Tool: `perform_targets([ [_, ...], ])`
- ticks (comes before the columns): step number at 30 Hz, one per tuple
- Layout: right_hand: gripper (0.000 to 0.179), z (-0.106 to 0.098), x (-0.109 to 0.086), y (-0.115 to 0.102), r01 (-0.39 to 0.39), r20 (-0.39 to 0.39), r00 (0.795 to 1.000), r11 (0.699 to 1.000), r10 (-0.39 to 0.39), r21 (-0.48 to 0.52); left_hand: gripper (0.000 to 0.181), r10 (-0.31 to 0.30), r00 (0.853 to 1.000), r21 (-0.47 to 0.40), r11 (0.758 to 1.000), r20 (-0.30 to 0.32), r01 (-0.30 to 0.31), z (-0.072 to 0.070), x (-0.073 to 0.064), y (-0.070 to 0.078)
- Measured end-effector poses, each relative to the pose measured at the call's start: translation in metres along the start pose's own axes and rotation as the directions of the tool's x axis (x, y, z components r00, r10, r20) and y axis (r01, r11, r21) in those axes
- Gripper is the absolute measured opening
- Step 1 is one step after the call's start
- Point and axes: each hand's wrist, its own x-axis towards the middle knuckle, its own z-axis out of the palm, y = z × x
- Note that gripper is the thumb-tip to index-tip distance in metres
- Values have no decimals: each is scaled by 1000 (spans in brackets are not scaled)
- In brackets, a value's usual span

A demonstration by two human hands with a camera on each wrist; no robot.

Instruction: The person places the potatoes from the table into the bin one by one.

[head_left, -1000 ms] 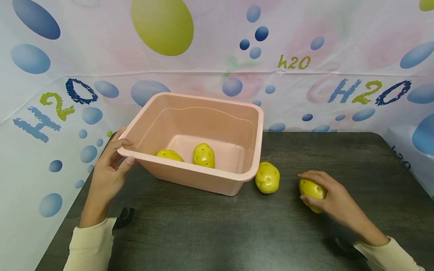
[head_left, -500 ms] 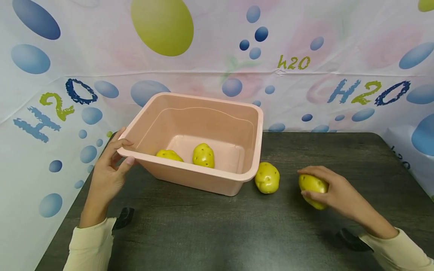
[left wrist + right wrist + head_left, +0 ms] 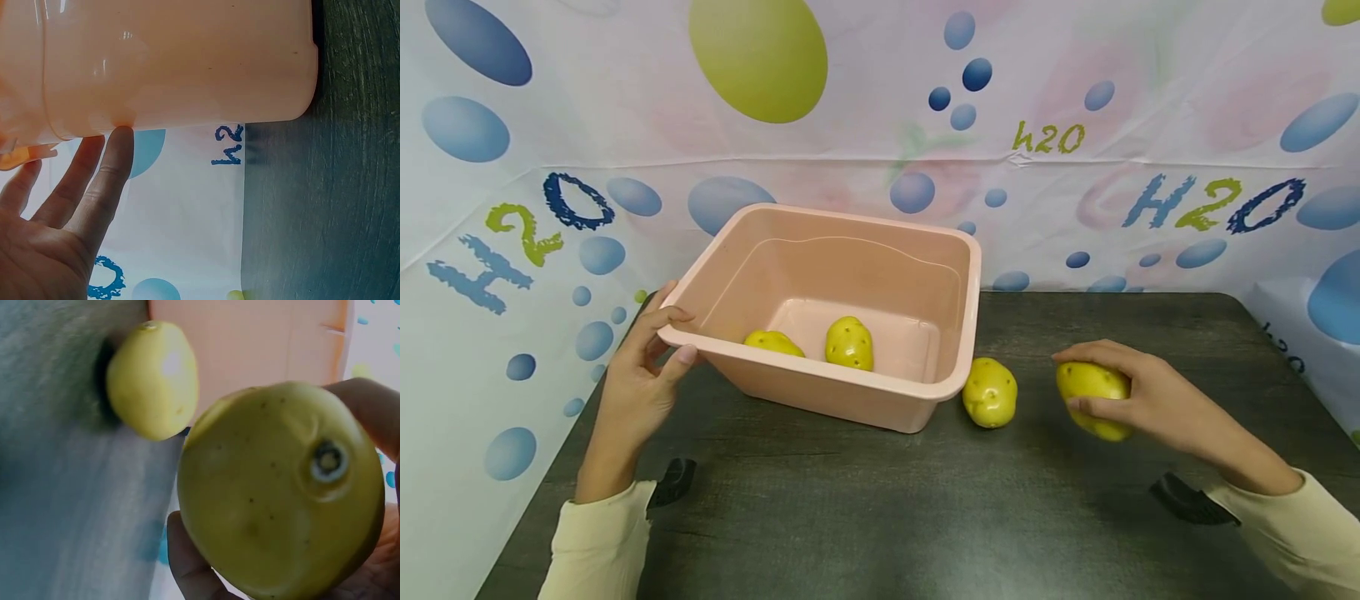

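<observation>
While the left hand (image 3: pixel 642 383) pinches the near-left corner of the rim of a pink tub (image 3: pixel 850 402), the right hand (image 3: pixel 1165 404) grips a yellow potato (image 3: pixel 1093 382), thumb on the near side and fingers over the far side. The two hands are well apart, one at each side of the table (image 3: pixel 887 508). The held potato is to the right of the tub, outside it. Between the right hand and the tub stands an outer potato (image 3: pixel 990 393), close by the tub's right corner; whether the two touch I cannot tell. Inside the tub lie a middle potato (image 3: pixel 848 343) and, partly hidden by the front rim, a left potato (image 3: pixel 774 341). In the left wrist view, fingertips rest against the tub's outer wall.

The printed backdrop (image 3: pixel 865 142) carries the writing. On the left, a slanting "H2O" (image 3: pixel 524 235) climbs in light blue, lime and dark blue; on the right, a larger "H2O" (image 3: pixel 1213 204) repeats those colours; between them, nearer the right one, is a small "h2O" (image 3: pixel 1049 138) all in lime. At the far right edge a small dark marking (image 3: pixel 1283 347) is too small to read surely. The left wrist view catches a dark blue "h2" (image 3: pixel 227 145), turned on its side and cut off by the tub, and a ring-shaped letter (image 3: pixel 106 278), partly covered by the hand
</observation>
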Motion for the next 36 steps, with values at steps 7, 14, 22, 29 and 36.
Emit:
perform_targets([
  [7, 47, -14, 8, -12, 52, 38, 998, 998, -54, 33, 39, 5, 1000, -5, 1000, 2, -5, 0, 1, 1],
  [14, 44, -25, 14, -22, 45, 107, 993, 993, -58, 113, 41, 5, 1000, 0, 1000, 6, -5, -1, 1, -1],
  [22, 44, -41, 25, -40, -19, 209, 978, 987, -16, 162, 41, 0, 1000, 2, 1000, 13, 0, -2, 0, -1],
  [29, 45, -51, 35, -56, -45, 297, 955, 974, -24, 223, 41, 15, 1000, 4, 1000, 20, -15, -2, 0, -3],
  [36, 47, -58, 49, -71, -74, 418, 906, 943, -73, 324, 41, 8, 1000, 4, 1000, 17, -8, -2, 0, -1],
])
